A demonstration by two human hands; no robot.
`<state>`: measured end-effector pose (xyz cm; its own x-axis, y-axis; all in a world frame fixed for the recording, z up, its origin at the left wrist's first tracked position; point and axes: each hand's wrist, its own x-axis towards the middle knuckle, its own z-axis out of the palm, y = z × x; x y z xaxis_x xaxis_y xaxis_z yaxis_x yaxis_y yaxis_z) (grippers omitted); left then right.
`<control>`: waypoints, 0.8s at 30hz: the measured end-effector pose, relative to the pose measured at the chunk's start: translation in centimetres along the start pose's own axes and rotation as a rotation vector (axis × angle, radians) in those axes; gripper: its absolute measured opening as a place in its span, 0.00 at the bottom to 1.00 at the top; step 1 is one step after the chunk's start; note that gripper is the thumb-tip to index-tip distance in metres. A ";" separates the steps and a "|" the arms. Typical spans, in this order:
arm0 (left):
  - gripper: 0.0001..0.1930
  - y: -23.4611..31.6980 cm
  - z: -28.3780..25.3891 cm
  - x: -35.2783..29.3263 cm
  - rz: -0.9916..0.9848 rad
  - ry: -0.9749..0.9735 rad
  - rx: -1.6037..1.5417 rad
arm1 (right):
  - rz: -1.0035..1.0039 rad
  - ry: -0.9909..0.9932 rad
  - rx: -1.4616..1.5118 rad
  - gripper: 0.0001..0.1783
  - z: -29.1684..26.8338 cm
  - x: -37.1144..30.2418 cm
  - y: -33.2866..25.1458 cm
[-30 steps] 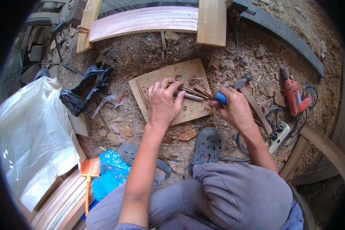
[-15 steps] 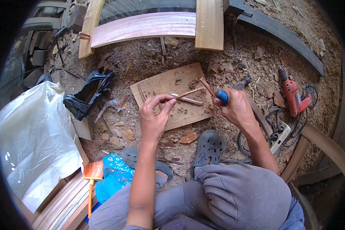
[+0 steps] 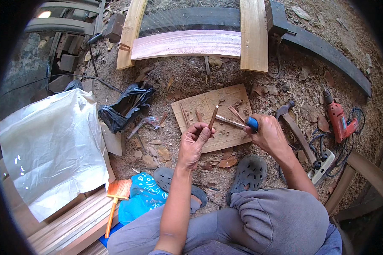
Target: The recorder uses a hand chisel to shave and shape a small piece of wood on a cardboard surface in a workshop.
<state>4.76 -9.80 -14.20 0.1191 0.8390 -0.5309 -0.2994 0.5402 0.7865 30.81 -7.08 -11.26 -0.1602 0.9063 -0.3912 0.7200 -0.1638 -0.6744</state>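
Between the thumb and fingers of my left hand [image 3: 194,144], which is closed, a thin brown wooden stick [image 3: 214,117] points away from me. My right hand [image 3: 266,135] is wrapped round a blue-handled chisel [image 3: 252,123]; its blade seems to slant away to the left, and the fingers partly cover it. Both hands are over the near part of a flat wooden board [image 3: 208,98] strewn with curled shavings. A pale narrow strip [image 3: 230,121] lies on the board between my hands, and more brown sticks [image 3: 184,114] rest at its left side.
A hammer [image 3: 297,131], a red drill [image 3: 337,119] and a white power strip [image 3: 322,166] lie at the right. A wooden frame [image 3: 187,44] stands beyond the board. A black plastic bag [image 3: 125,108], white sheet [image 3: 55,148] and orange brush [image 3: 118,190] are at the left.
The stick in my left hand has turned from pointing right to pointing away from me. My right hand still grips the chisel. The whole view has shifted, with things appearing further right and lower.
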 end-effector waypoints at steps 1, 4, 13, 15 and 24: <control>0.10 0.1 -0.3 -0.1 0.002 0.006 0.001 | 0.020 0.002 0.013 0.10 0.0 0.2 0.0; 0.09 0.6 -2.0 -0.8 0.139 0.229 -0.041 | 0.005 0.031 0.031 0.09 0.1 0.2 0.4; 0.07 -3.8 -5.2 -1.0 0.336 0.790 0.455 | -0.023 0.065 0.001 0.09 0.5 0.3 0.4; 0.08 -4.2 -4.1 -0.7 0.353 0.812 0.423 | 0.010 0.046 0.014 0.10 0.4 0.1 0.0; 0.14 -2.4 -1.5 -1.6 0.463 0.772 1.008 | -0.095 0.091 0.046 0.11 0.6 -0.1 0.7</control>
<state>3.84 -12.48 -15.70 -0.4610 0.8850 0.0655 0.6920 0.3123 0.6508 30.94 -7.52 -12.06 -0.1623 0.9499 -0.2671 0.6727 -0.0916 -0.7342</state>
